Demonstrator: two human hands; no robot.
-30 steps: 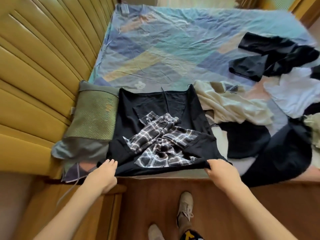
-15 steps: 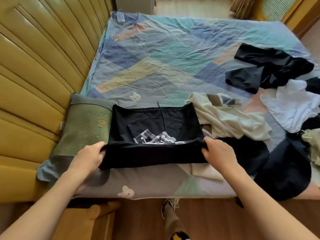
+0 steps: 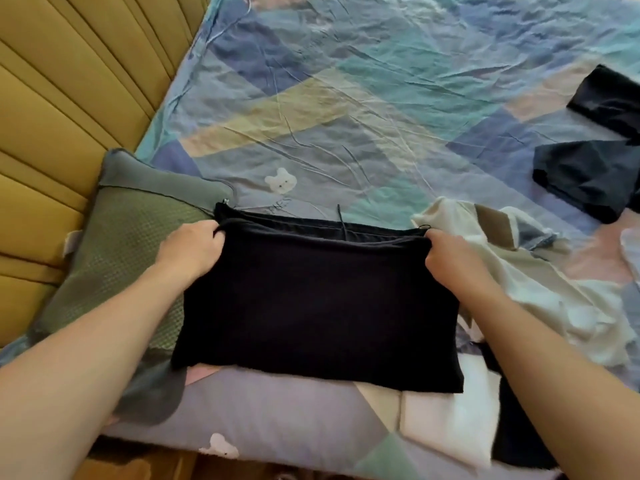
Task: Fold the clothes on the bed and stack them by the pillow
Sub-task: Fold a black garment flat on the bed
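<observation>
A person's left hand and right hand each pinch a far corner of a folded black garment, fingers curled tight over the doubled edge. The garment lies flat on the patchwork bed sheet, stretched between the two sets of fingers, its left side touching the green pillow. A cream garment lies crumpled just beyond the right fingers.

The right edge cuts off the dark clothes. The folded black garment hides its own inner layers.
</observation>
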